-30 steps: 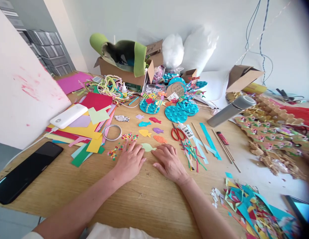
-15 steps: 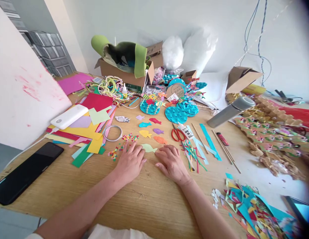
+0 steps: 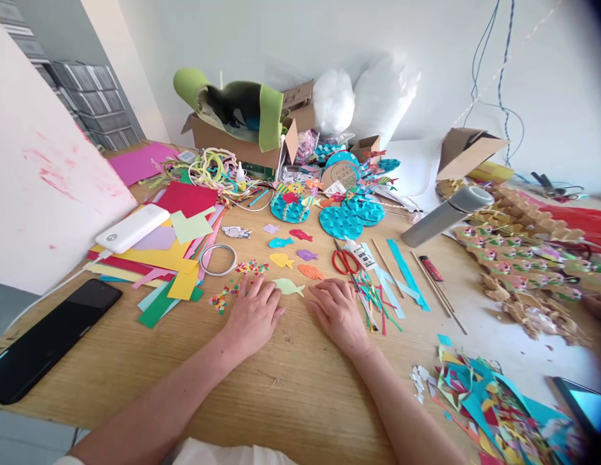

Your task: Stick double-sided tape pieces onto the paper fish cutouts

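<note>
A pale green paper fish [image 3: 287, 287] lies flat on the wooden table between my hands. My left hand [image 3: 254, 314] rests palm down at its left end, fingers stretched forward, close to a scatter of paper confetti [image 3: 223, 297]. To the right of the fish's tail, my right hand [image 3: 338, 313] lies on the table with fingers spread and nothing in it. Just beyond are an orange fish [image 3: 310, 272], a yellow fish [image 3: 281, 260], a purple fish [image 3: 307, 255], a blue fish [image 3: 280, 243] and a red fish [image 3: 300, 234].
Red-handled scissors [image 3: 346, 261], a white glue tube [image 3: 361, 254] and thin paper strips lie right of my hands. A tape roll [image 3: 218, 259], stacked coloured paper [image 3: 184, 258] and a phone [image 3: 53, 336] are leftward. A grey flask [image 3: 448, 216] lies rightward, paper scraps [image 3: 489, 400] nearer.
My right hand has moved slightly right, away from the green fish's tail. My left hand stays in place. The whole view has shifted a little.
</note>
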`<action>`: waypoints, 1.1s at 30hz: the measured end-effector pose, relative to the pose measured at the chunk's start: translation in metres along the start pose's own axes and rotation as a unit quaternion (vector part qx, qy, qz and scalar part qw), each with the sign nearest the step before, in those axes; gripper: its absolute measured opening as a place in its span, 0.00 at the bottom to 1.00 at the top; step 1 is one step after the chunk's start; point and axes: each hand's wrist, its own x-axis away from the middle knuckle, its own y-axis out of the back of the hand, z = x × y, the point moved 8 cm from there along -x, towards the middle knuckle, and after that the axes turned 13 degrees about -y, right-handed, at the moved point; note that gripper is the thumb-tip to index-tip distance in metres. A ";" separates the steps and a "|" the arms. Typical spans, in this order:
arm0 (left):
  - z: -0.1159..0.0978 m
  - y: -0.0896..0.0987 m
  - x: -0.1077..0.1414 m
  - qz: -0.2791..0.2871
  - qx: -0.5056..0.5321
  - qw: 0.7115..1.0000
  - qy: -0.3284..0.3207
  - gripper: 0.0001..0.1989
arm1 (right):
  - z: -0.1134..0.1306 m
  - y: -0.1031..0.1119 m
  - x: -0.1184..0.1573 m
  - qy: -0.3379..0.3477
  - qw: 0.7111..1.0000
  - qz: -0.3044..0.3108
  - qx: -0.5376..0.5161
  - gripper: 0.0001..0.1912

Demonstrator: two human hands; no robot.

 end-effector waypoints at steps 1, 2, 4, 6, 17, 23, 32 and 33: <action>0.000 -0.001 0.000 -0.002 0.002 1.000 -0.001 0.15 | 0.002 0.000 -0.001 0.005 1.000 0.001 0.008 0.11; 0.001 -0.001 0.000 -0.003 0.005 1.000 -0.002 0.15 | 0.004 -0.001 -0.003 0.016 1.000 0.005 0.018 0.10; 0.001 -0.003 0.000 -0.004 0.009 1.000 -0.004 0.15 | 0.010 -0.004 -0.005 0.048 0.998 0.011 0.039 0.10; 0.002 -0.003 0.000 -0.005 0.013 1.000 -0.005 0.15 | 0.016 -0.006 -0.007 0.084 0.995 0.013 0.056 0.11; 0.009 0.002 0.000 -0.060 0.074 0.995 -0.003 0.15 | 0.022 -0.008 -0.013 0.096 0.995 0.004 0.022 0.08; 0.026 0.014 0.005 -0.168 0.169 0.971 0.029 0.15 | 0.020 0.014 -0.019 -0.002 0.990 0.004 -0.144 0.06; 0.049 0.014 0.009 -0.190 0.392 0.888 0.148 0.06 | 0.002 0.000 -0.016 -0.216 0.922 0.103 -0.303 0.11; 0.049 0.013 0.009 -0.187 0.412 0.879 0.153 0.06 | 0.002 -0.003 -0.015 -0.230 0.912 0.116 -0.320 0.13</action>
